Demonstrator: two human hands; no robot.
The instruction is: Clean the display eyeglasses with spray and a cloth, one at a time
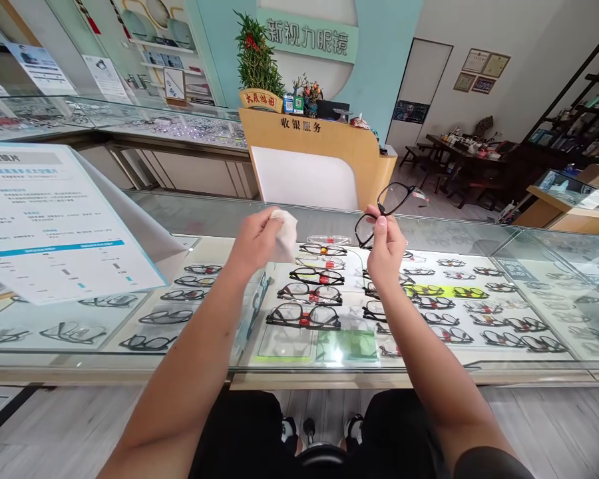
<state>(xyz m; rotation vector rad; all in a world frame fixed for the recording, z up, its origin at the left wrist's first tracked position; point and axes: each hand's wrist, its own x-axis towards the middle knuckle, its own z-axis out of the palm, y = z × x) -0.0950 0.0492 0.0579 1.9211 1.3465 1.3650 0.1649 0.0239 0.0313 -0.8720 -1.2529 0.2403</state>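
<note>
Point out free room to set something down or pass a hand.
Open air separates the pale cloth from the held glasses. Right of the right hand, the glass top looks bare over the displayed frames. On the left, the printed sign crowds it.

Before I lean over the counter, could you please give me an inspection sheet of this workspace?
Surface: glass-topped display counter, with rows of eyeglass frames visible through it.
Job's things: black-framed glasses and a white cloth, both held up over the counter, apart from each other.
Clutter: large printed sheet at the left.
Hands: left hand grips the cloth; right hand holds the glasses.
Cables: nothing seen that is clearly a cable.
Surroundings: wooden service desk ahead, bearing a leafy plant; dark table farther right.
</note>
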